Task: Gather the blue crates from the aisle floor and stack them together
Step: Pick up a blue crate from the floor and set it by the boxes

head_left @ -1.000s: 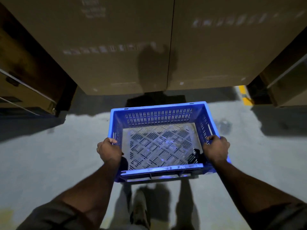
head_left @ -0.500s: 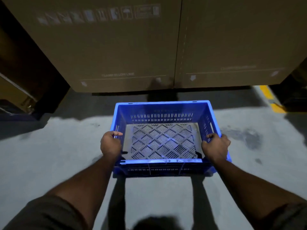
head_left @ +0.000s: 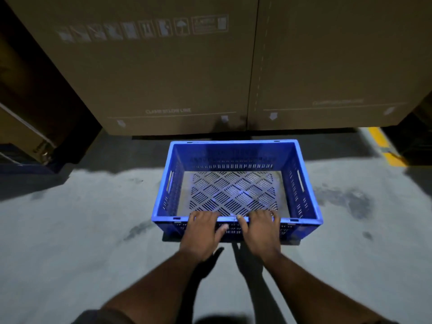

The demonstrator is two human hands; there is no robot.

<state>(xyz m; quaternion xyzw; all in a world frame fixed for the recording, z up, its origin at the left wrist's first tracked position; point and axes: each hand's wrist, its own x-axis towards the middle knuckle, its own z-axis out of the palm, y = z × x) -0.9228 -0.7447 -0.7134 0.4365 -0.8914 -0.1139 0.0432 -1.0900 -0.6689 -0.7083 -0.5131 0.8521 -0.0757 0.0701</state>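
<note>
One empty blue crate point(head_left: 236, 146) with a slotted floor sits on the grey aisle floor, its far side close to the big cardboard boxes. No other crate is in view. My left hand point(head_left: 203, 232) and my right hand point(head_left: 260, 230) lie side by side on the middle of the crate's near wall. Their fingers reach over the near rim and the thumbs rest against the outer face. Both side handle slots are free.
Two tall cardboard boxes point(head_left: 163, 78) point(head_left: 339, 66) wall off the space right behind the crate. A strapped box point(head_left: 23, 127) stands in shadow at the left. A yellow floor line point(head_left: 383, 146) runs at the right. Bare concrete floor point(head_left: 70, 230) spreads on both sides.
The crate has come down onto the floor, nearer the boxes. Both hands have let go of its sides and moved together onto the near rim.
</note>
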